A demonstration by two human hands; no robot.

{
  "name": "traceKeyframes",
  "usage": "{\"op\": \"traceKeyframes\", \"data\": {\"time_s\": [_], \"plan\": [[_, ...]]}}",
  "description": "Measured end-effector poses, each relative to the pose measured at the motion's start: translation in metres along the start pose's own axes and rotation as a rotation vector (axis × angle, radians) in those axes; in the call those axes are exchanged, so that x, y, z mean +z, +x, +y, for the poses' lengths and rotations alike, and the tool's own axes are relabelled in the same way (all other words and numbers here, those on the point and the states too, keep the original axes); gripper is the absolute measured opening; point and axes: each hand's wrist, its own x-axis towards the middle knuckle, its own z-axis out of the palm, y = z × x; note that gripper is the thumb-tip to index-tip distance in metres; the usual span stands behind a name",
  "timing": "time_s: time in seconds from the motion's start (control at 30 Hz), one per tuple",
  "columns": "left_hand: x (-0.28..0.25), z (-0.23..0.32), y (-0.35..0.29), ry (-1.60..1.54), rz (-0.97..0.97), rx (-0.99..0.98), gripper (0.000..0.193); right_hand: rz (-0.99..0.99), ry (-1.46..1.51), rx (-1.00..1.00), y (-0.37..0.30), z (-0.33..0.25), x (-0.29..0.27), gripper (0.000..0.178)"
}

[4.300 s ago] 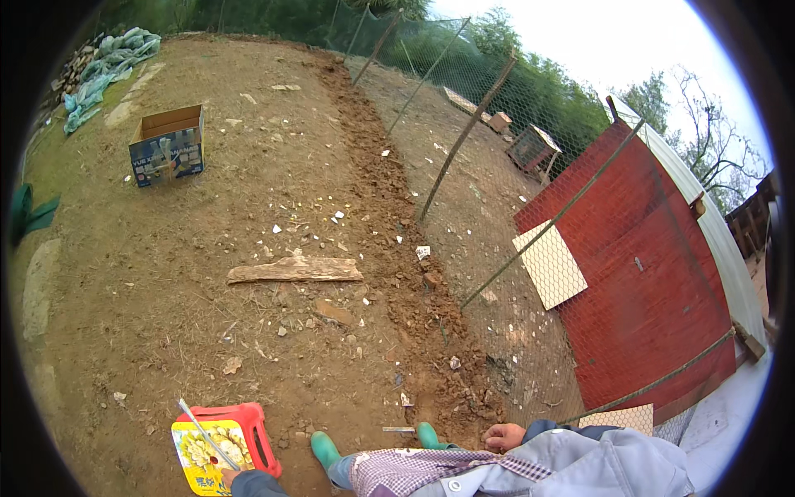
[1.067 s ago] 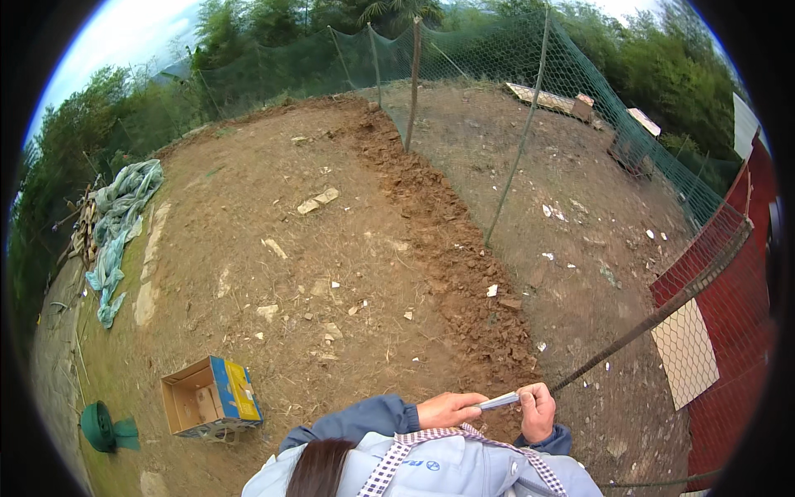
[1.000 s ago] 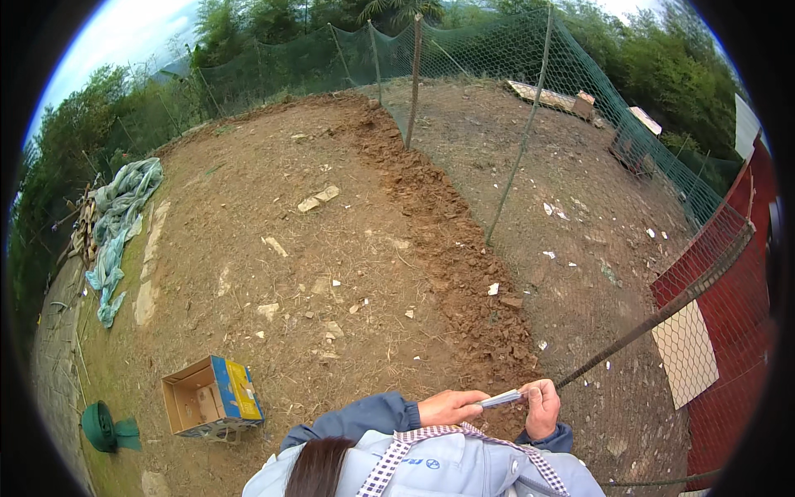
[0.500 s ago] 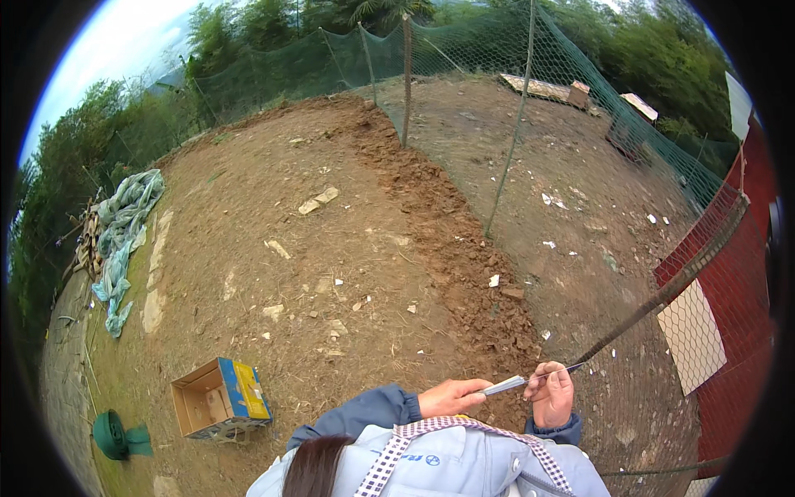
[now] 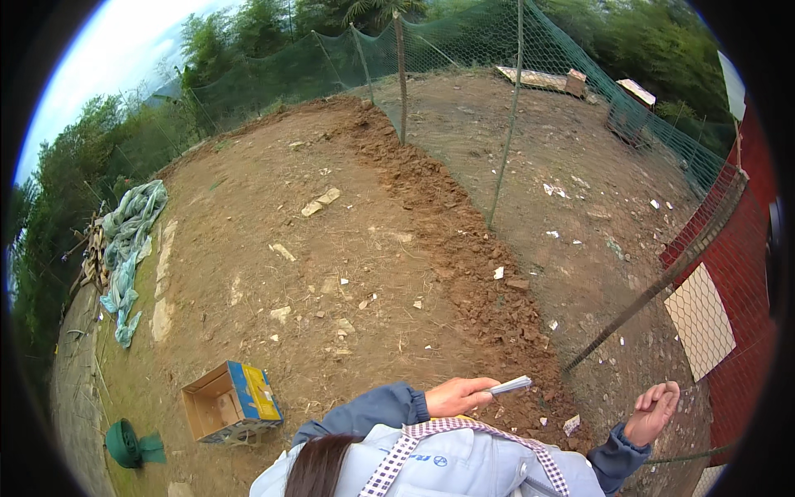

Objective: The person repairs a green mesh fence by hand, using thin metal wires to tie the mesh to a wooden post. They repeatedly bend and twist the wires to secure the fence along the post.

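My left hand (image 5: 458,397), in front of my chest, is closed around a bundle of thin pale strips (image 5: 511,385), which look like wires or ties. The free end of the bundle points right over the dug soil. Off to the right, apart from the bundle, my right hand (image 5: 652,413) has its fingers curled together. Whatever may be between those fingers is too fine to make out. Closest to that hand is the wire-mesh fence with its slanting wooden post (image 5: 658,291).
A strip of broken soil (image 5: 464,240) follows the netting fence (image 5: 507,124). Open cardboard box (image 5: 217,406) and green netting roll (image 5: 124,443) lie at lower left. Crumpled netting (image 5: 132,236) is heaped farther left. A pale board (image 5: 701,321) leans by a red wall (image 5: 749,248).
My right hand has left the tip of the bundle and moved right, toward the fence. The left hand still holds the bundle in nearly the same place. The view has shifted slightly.
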Motion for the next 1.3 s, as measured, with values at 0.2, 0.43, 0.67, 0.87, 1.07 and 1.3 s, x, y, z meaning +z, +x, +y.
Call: {"op": "traceKeyframes", "data": {"time_s": [0.2, 0.43, 0.67, 0.87, 1.07, 1.3], "plan": [[0.000, 0.009, -0.007, 0.052, -0.045, 0.124, 0.035, -0.476, -0.150, 0.492, -0.065, 0.074, 0.094, 0.052], [-0.011, 0.001, -0.020, 0.076, 0.033, 0.037, 0.036, -0.624, 0.055, 0.734, -0.073, 0.082, 0.127, 0.051], [-0.024, -0.005, -0.038, 0.080, 0.120, 0.020, 0.034, -0.833, -0.130, 0.780, -0.083, 0.093, 0.158, 0.030], [-0.027, -0.003, -0.055, 0.144, 0.343, 0.103, 0.040, -0.926, -0.442, 0.352, -0.083, 0.095, 0.180, 0.040], [-0.023, 0.012, -0.058, 0.169, 0.623, 0.161, 0.038, -1.078, -0.281, 0.270, -0.085, 0.086, 0.200, 0.048], [-0.012, 0.002, -0.050, 0.423, 0.593, 0.201, 0.028, -1.033, 0.187, 0.333, -0.118, 0.101, 0.212, 0.048]]}}
